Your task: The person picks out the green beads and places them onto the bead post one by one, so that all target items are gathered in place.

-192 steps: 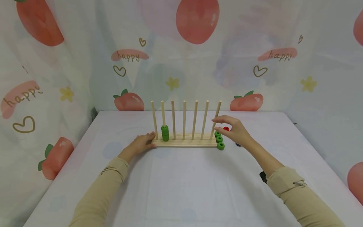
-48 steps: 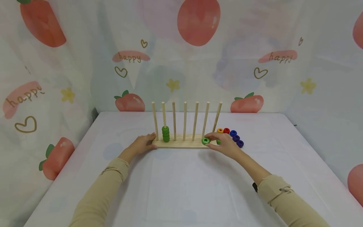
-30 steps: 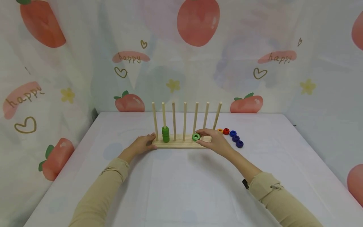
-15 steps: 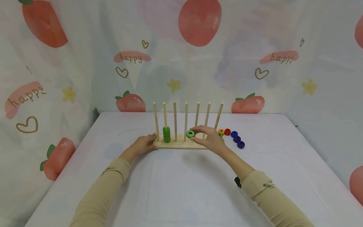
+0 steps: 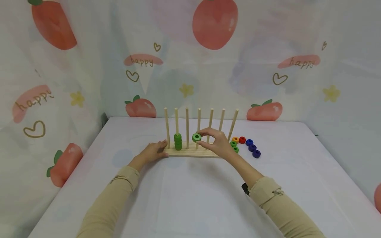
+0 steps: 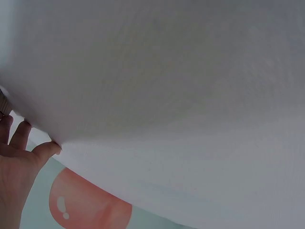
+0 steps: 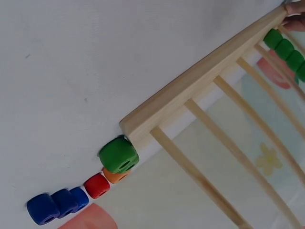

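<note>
A wooden peg rack (image 5: 190, 152) with a row of upright pegs stands on the table. Several green beads (image 5: 178, 142) are stacked on its second peg from the left. My left hand (image 5: 151, 152) grips the rack's left end, thumb at the front edge. Between thumb and fingertips, my right hand (image 5: 218, 142) pinches a green bead (image 5: 196, 137) with its hole showing. That bead is raised above the base, in front of the middle peg. The right wrist view shows the stacked beads but not the held one; the left wrist view shows little of the rack.
Past the rack's right end lie loose beads: green (image 5: 235, 149), orange (image 5: 235, 139), red (image 5: 242, 140), blue (image 5: 249, 142) and dark purple-blue (image 5: 256, 153). A patterned cloth (image 5: 214, 86) rises behind the white table (image 5: 184, 198).
My right hand has picked up a green bead from the right end and carried it leftward and up along the rack. The left hand keeps its place at the rack's end.
</note>
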